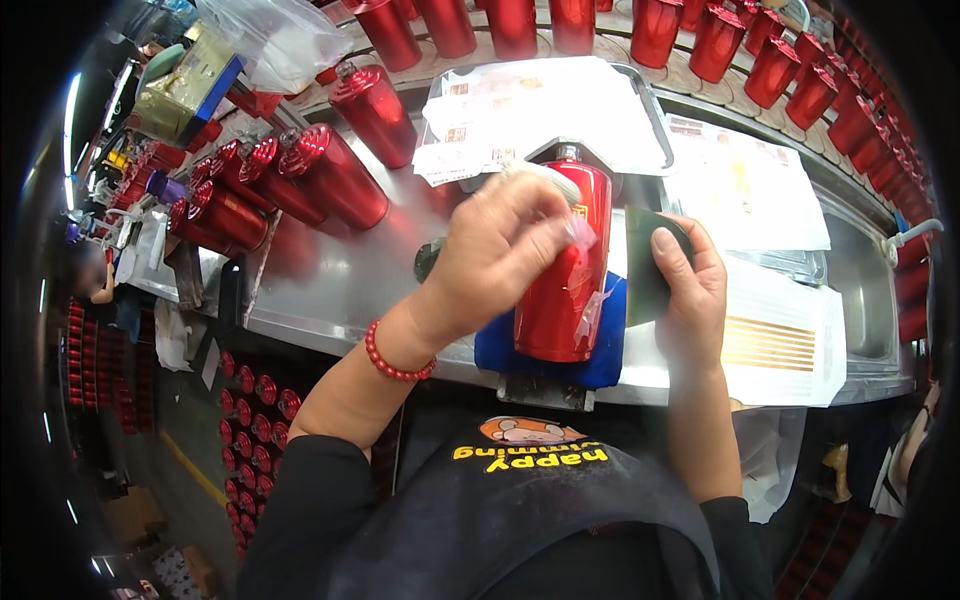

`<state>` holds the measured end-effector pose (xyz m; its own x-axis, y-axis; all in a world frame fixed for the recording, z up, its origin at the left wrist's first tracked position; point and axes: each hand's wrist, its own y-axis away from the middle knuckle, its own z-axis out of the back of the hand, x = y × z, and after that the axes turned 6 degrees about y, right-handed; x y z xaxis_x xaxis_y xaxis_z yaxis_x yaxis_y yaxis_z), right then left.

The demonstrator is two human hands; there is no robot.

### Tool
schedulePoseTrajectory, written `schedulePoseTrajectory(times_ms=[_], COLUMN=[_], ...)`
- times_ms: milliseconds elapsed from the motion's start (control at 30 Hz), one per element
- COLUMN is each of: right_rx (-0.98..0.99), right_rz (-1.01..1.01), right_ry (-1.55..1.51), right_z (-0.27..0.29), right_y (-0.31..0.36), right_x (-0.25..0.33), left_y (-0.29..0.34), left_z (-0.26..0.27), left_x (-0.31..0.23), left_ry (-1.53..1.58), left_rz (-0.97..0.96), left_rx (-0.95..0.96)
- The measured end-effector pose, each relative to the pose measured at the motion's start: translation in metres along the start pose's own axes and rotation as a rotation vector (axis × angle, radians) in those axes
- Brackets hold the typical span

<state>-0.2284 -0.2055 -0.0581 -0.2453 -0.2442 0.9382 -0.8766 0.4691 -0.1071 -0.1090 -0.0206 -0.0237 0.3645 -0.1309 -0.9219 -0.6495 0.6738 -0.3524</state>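
Note:
In front of me a glossy red bottle [556,325] lies on a blue cloth pad [498,345], its neck pointing away from me. My left hand [505,245] is over the bottle's left side, thumb and fingers pinched on a small pink translucent film [580,233]. Clear film scraps [591,315] cling to the bottle's lower right side. Behind the left fingers shows a whitish pad [553,181], partly hidden. To the right of the bottle, my right hand [697,285] grips a flat dark green scraper sheet [646,268] between thumb and fingers.
Printed sheets [545,105] lie on a metal tray beyond the bottle; more label sheets [780,335] spread to the right. Several red bottles [335,175] stand at the left. A curved conveyor [480,45] carries more along the back. A round dark object [428,260] sits left of my hand.

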Motion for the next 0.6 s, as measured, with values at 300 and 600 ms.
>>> schedulePoseTrajectory(times_ms=[300, 600], right_rx=[-0.001, -0.007], right_rz=[-0.004, -0.025], right_ry=[-0.064, -0.115], right_z=[0.009, -0.007], right_y=[0.007, 0.019], right_x=[-0.003, -0.013], left_y=[0.041, 0.041], left_z=[0.005, -0.036], left_x=[-0.01, -0.024], left_ry=[0.084, -0.801], left_rz=[-0.001, -0.233], left_rx=[0.16, 0.184])
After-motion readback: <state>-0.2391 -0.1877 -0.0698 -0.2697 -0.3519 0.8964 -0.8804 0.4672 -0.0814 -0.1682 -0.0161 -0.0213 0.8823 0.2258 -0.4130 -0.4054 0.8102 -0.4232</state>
